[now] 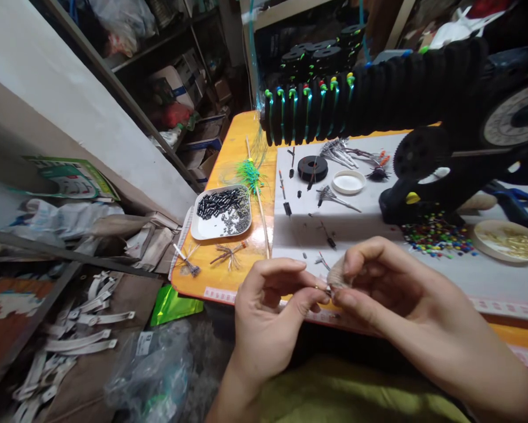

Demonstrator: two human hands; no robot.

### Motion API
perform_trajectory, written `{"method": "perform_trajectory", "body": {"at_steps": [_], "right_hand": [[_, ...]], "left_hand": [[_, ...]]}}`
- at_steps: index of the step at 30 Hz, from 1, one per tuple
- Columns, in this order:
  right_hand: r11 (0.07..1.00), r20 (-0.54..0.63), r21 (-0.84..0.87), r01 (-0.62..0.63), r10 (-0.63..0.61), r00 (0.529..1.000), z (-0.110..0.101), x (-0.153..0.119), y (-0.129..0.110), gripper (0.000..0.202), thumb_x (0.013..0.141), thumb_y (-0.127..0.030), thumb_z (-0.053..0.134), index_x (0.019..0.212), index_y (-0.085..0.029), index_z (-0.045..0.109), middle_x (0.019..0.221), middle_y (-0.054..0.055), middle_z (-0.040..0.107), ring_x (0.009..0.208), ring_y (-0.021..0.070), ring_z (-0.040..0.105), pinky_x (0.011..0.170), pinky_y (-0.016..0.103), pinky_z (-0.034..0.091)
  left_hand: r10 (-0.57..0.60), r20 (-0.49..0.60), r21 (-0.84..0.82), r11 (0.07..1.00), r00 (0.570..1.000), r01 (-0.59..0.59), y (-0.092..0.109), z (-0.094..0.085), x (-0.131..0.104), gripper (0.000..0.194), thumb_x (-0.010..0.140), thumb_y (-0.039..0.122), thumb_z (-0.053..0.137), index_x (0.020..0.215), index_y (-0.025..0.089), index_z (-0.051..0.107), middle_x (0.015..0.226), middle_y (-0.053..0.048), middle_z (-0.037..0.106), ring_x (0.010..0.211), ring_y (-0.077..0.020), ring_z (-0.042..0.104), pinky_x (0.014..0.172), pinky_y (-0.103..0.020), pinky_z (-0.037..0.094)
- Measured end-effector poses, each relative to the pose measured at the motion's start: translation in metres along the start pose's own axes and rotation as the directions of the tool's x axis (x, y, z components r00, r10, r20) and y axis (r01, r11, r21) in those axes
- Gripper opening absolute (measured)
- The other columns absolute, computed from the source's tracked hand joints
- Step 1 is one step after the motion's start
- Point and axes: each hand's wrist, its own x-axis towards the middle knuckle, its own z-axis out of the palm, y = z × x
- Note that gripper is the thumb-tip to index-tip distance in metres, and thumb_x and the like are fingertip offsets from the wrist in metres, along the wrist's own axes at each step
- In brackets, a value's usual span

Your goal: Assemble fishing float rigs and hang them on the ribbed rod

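Observation:
In front of my body, above the table's near edge, both hands meet fingertip to fingertip. My left hand [270,314] pinches thumb against finger on a tiny, partly brass-coloured piece too small to name. My right hand [396,288] is closed in a pinch at the other side of the same spot; whatever it grips is hidden. A beige wrap [336,274] covers one of its fingertips. Just beyond the fingers, small float-like pieces with dark ends [330,239] lie on a white sheet [299,226].
At left on the orange table [215,276] stands a white tray [197,230] of dark cylinders and small grey bits. A black spool machine [378,97] overhangs the right side. Near it lie colourful beads [438,235] and a dish [482,247] of brass-coloured parts.

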Motion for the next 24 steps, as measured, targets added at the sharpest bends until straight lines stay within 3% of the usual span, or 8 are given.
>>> {"method": "perform_trajectory", "body": {"at_steps": [11,19,24], "right_hand": [[0.996,0.026,0.073,-0.042,0.040,0.999,0.002,0.004,-0.008,0.024,0.089,-0.036,0.070,0.084,-0.022,0.051,0.076,-0.004,0.051,0.059,0.0068,0.052,0.049,0.013,0.049],[0.988,0.059,0.139,-0.064,0.056,0.997,0.003,0.009,-0.007,0.027,0.089,-0.040,0.070,0.086,-0.024,0.049,0.079,-0.004,0.052,0.066,0.0081,0.052,0.057,0.014,0.049],[0.989,0.076,0.132,-0.070,0.060,0.995,0.002,0.008,-0.005,0.026,0.091,-0.041,0.068,0.086,-0.024,0.049,0.078,-0.005,0.050,0.066,0.0076,0.049,0.056,0.014,0.047]], "left_hand": [[0.066,0.140,0.175,0.980,0.988,-0.091,0.008,-0.012,0.007,0.035,0.084,0.005,0.072,0.110,0.026,0.063,0.087,0.002,0.076,0.079,-0.0102,0.074,0.074,-0.019,0.062],[0.035,0.157,0.097,0.994,0.987,-0.050,0.011,-0.012,0.012,0.041,0.084,0.001,0.070,0.112,0.029,0.060,0.087,0.005,0.076,0.079,-0.0077,0.073,0.076,-0.017,0.061],[0.053,0.168,0.132,0.988,0.984,-0.076,0.011,-0.015,0.012,0.038,0.085,0.003,0.069,0.113,0.027,0.059,0.087,0.003,0.075,0.079,-0.0103,0.074,0.075,-0.020,0.062]]}}
